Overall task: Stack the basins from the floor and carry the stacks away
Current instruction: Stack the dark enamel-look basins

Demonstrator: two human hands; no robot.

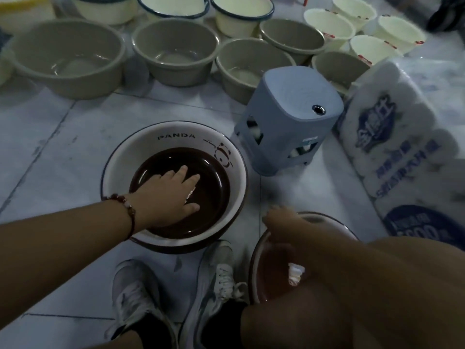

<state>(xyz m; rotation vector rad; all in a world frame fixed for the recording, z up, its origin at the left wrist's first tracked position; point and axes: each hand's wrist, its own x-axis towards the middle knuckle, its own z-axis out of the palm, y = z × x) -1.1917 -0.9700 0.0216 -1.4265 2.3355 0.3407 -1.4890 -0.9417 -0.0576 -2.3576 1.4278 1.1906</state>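
Note:
A white basin with a dark brown inside and the word PANDA on its wall (176, 134) stands on the tiled floor in front of me. My left hand (168, 195) lies flat inside it, fingers spread, pressing on a small white wad (190, 193). At the lower right stands a second, red-brown basin (264, 275) with a crumpled white paper (296, 273) in it. My right hand (280, 219) is blurred and lies over this basin's far rim, its fingers curled over the edge.
Several grey basins (68, 59) stand in a row behind, with blue-rimmed cream basins (241, 13) and plain cream basins (329, 26) further back. A blue-grey plastic stool (289, 117) and a large pack of tissue rolls (392, 137) stand to the right. My shoes (136, 298) are at the bottom.

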